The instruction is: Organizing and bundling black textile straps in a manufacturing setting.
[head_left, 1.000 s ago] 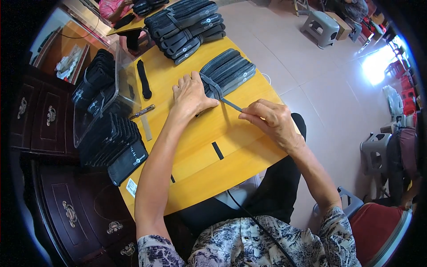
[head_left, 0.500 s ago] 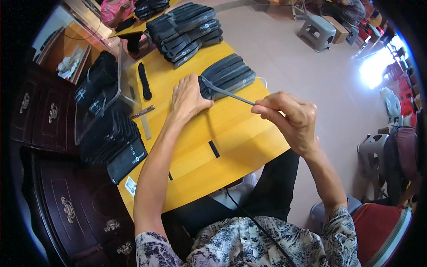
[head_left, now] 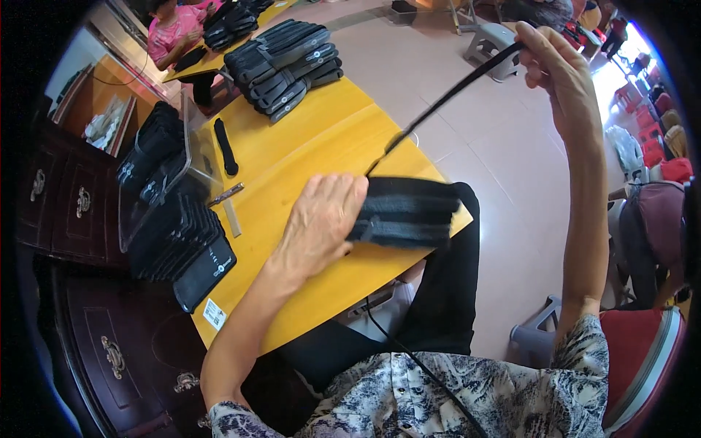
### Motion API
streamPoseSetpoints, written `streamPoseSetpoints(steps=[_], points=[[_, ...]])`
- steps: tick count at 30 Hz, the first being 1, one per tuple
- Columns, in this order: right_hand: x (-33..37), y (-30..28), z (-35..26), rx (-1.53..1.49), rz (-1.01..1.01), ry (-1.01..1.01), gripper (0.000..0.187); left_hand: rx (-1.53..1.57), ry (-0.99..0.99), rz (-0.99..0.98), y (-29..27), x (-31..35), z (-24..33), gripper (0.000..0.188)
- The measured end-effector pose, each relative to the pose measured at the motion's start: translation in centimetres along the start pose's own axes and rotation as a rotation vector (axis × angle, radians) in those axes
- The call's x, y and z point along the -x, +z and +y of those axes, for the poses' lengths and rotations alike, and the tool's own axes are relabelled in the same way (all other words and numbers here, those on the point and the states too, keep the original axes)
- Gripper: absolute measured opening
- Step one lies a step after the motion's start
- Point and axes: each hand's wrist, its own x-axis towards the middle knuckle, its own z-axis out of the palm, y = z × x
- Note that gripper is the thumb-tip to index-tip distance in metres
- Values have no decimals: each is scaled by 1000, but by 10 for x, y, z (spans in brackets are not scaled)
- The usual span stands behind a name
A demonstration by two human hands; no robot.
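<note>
A bundle of flat black fabric bands [head_left: 412,212] lies near the right edge of the yellow table [head_left: 307,299]. My left hand [head_left: 325,219] is closed over the bundle's left end, hiding that end. Raised high to the right, my right hand [head_left: 558,73] pinches a narrow black strap [head_left: 456,87]. This strap runs taut and slanting down to the bundle beside my left fingers. How it passes round the bundle is hidden by the left hand. The bundle's right end is blurred.
Stacked black band bundles [head_left: 281,66] stand at the table's far end. A loose black strap [head_left: 225,146], a pen-like tool [head_left: 226,194] and a thin strip [head_left: 232,217] lie leftward. A clear bin [head_left: 191,157] holds black pieces. A person [head_left: 175,36] sits beyond; a grey stool [head_left: 478,47] stands right.
My right hand has risen up and away, stretching the strap longer. The bundle has turned and come nearer, toward the table's front right edge, with my left hand on it.
</note>
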Motion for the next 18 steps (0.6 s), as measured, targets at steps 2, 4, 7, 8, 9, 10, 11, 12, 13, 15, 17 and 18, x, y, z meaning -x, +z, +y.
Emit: streamPoseSetpoints(steps=[2,4,7,8,9,10,11,12,13,15,17,18], points=[[-12,-6,15,-26,-12,60,27,43,85,-18,-9,11,11,84],[-18,-13,34,-36,37,42,28,3,150,54,-12,16,22,82],[-17,-48,80,100,-70,239,34,-24,229,175,-24,19,32,73],[-7,-54,100,149,-71,316,35,88,199,237,-29,19,34,68],[6,-56,118,194,-73,392,37,197,166,298,-34,18,34,63],[22,-56,134,250,-139,465,37,272,108,331,-37,19,31,67],[41,-52,142,304,-210,540,38,325,42,346,-35,21,25,83],[70,-41,130,267,-192,503,37,405,-46,344,-32,21,19,89],[93,-30,118,223,-174,463,37,476,-135,340,-33,21,16,95],[123,-55,169,205,-187,763,33,652,-327,322,-24,14,12,93],[148,-47,157,124,-193,914,30,1013,-413,336,-11,5,8,85],[159,-49,159,69,-190,937,28,1014,-412,329,-9,3,10,85]])
